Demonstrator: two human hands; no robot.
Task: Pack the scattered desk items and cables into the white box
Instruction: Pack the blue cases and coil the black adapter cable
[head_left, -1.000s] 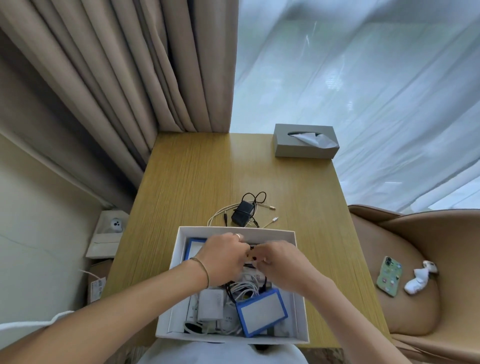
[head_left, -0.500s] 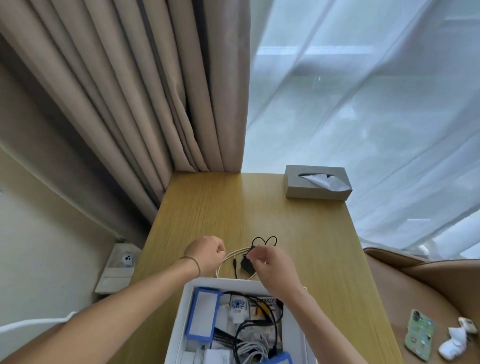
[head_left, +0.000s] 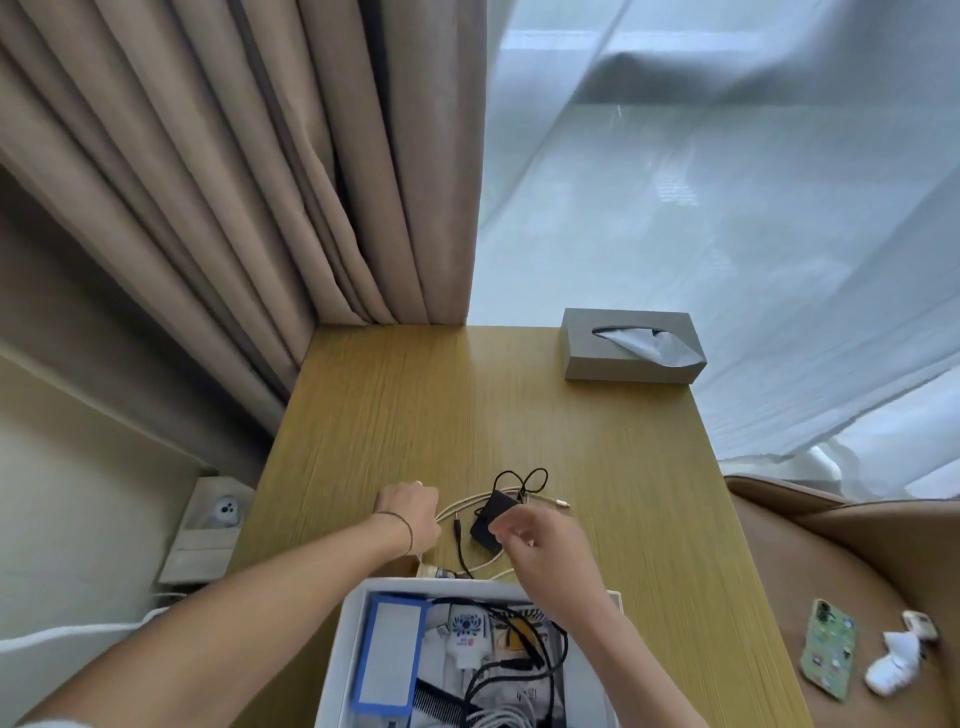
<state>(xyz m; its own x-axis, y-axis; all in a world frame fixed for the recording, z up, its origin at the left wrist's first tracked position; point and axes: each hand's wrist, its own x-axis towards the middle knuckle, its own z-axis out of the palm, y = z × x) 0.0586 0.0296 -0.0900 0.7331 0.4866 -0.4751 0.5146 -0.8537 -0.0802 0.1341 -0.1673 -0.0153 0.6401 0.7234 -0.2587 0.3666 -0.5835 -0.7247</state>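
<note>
Closest to the camera is the white box (head_left: 337, 670), sitting at the near edge of the tabletop (head_left: 395, 415) and already pretty full: a blue-framed card (head_left: 387, 660) along its left side, a white plug with a blue flower print (head_left: 467, 636) in the middle, a black comb (head_left: 436, 704) lower down and a mess of black and white leads around them.

Just past the box rim both hands are over the leftover stuff. The left hand (head_left: 408, 517) is curled into a loose fist, knuckles up, right at the left end of the white cable (head_left: 460, 512); can't tell if that grip actually has the cable or is just closed beside it. The right hand (head_left: 540, 538) has its fingers bent with the fingertips (head_left: 496, 530) at the near edge of the black adapter (head_left: 491, 517), touching or about to pinch, honestly can't tell which.

The adapter lies on the tabletop with its thin black cord (head_left: 519, 475) looped behind it, and the white cable curves around it on both sides.

Farther back, a grey tissue box (head_left: 623, 358) sits at the far right corner. Off to the right, a phone in a green case (head_left: 826, 654) lies on a tan chair seat (head_left: 779, 571).
</note>
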